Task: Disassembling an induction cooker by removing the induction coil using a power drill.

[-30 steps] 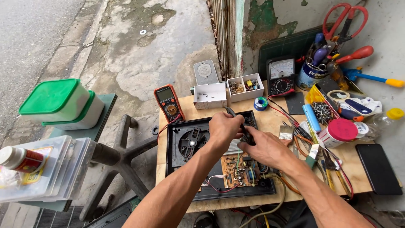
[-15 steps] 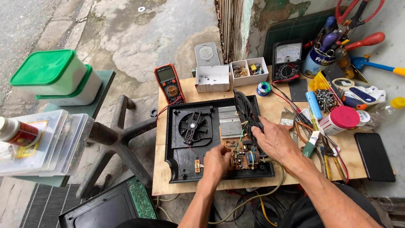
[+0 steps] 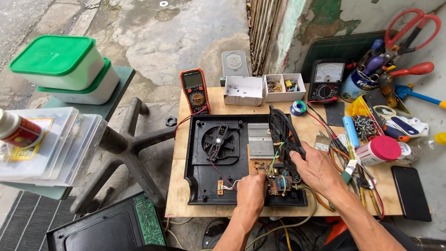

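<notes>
Head view: left hand (image 3: 251,189) pinched on circuit board (image 3: 269,174), bottom middle of black case (image 3: 200,186). Right hand (image 3: 316,169) clamped on coil disc (image 3: 281,130), tilted up, long axis 12-to-6, at 1 o'clock from board.

left hand (image 3: 251,193): bare, no glove | right hand (image 3: 316,169): bare | forearms unsleeved

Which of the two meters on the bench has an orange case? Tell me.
The digital multimeter at the bench's back left, by the white box. The other meter, further right, is black with a needle dial.
</notes>
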